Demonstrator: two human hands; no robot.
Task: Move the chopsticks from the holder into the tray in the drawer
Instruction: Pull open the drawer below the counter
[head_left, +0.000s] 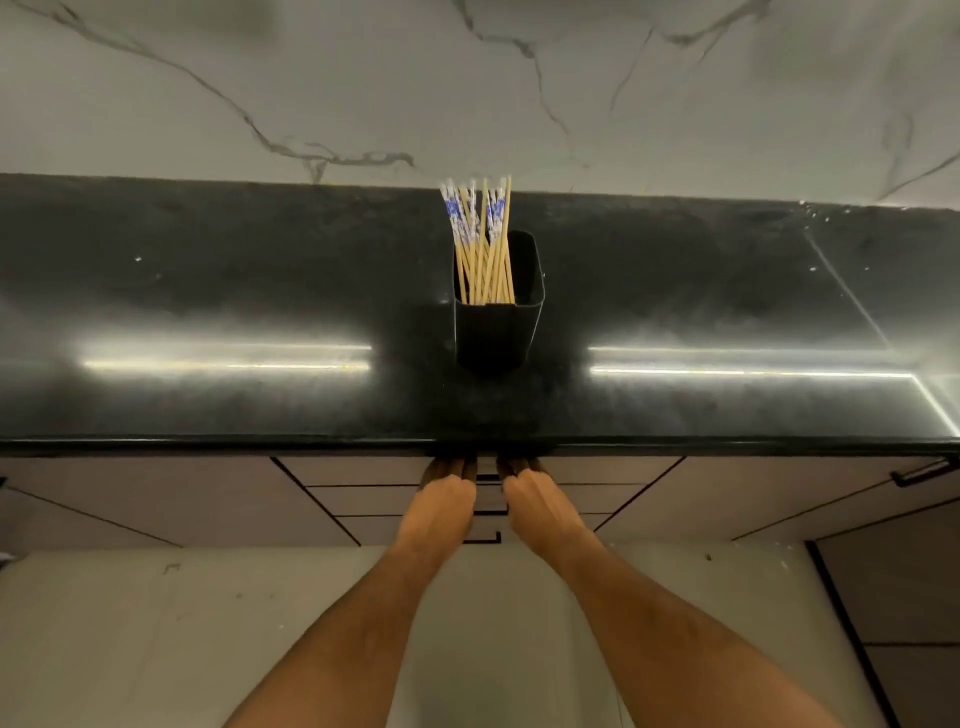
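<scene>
Countertop (208, 291) edge hides both hands' fingertips (451, 467).

- One head-worn wide-angle view looks forward and steeply down, standing close to the black countertop (208, 291).
- Marble wall (363, 78) fills the top of the frame, floor (130, 623) the bottom.

Two bare forearms, apparently sleeveless; fingertips lost in shadow.

No readable text, label, brand, number or sign appears anywhere; the bamboo chopsticks with blue-and-white tops (480, 234) carry only a pattern, not lettering, and the black rectangular holder (498, 322) is plain.
</scene>
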